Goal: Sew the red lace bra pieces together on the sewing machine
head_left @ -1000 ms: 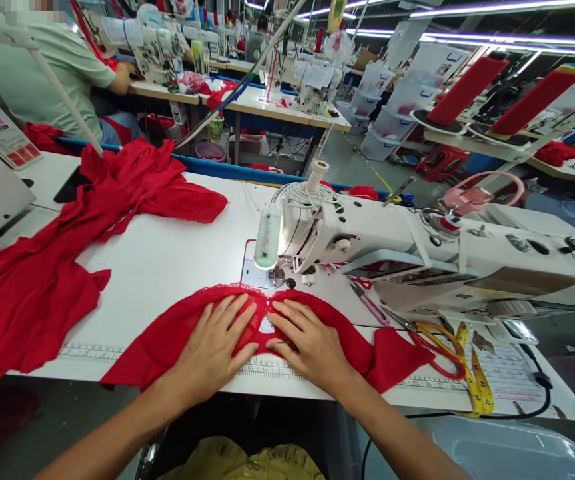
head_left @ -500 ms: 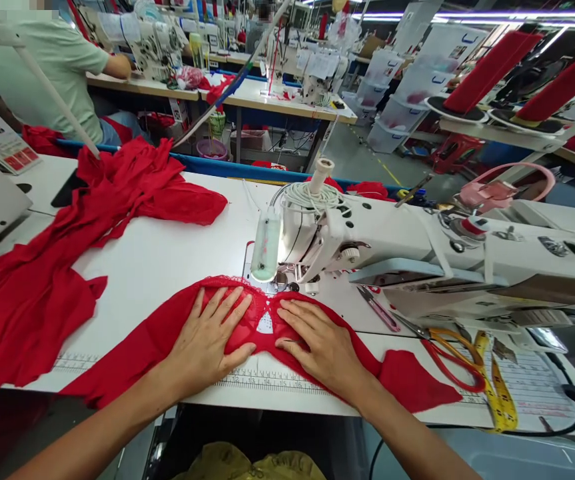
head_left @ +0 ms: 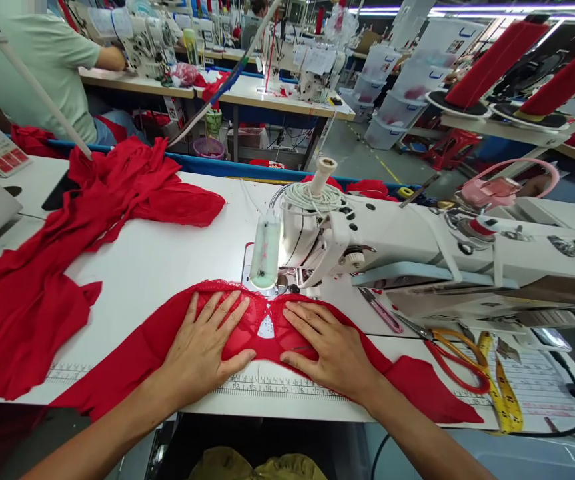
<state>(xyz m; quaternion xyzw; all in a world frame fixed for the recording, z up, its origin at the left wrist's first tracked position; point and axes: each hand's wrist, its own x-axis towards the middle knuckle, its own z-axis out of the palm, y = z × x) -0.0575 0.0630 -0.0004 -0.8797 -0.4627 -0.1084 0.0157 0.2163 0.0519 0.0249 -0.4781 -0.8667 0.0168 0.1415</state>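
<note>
A red lace-edged garment piece [head_left: 142, 347] lies across the front of the white sewing table [head_left: 167, 253], just before the needle of the white sewing machine [head_left: 392, 247]. My left hand [head_left: 204, 347] lies flat on the piece's left half, fingers spread. My right hand [head_left: 332, 347] rests flat on its right half, fingers stretched toward the needle. Neither hand grips anything. A small gap in the fabric shows between my two hands.
A heap of red fabric [head_left: 57, 253] covers the table's left. Orange-handled scissors [head_left: 452, 353], a yellow tape measure [head_left: 502, 387] and pink snips [head_left: 380, 310] lie to the right. Red thread cones [head_left: 492, 63] stand behind the machine. A person in a green shirt [head_left: 42, 67] works at the far left.
Both hands have slid the red piece a little forward toward the needle and flattened it. The view has dipped slightly.
</note>
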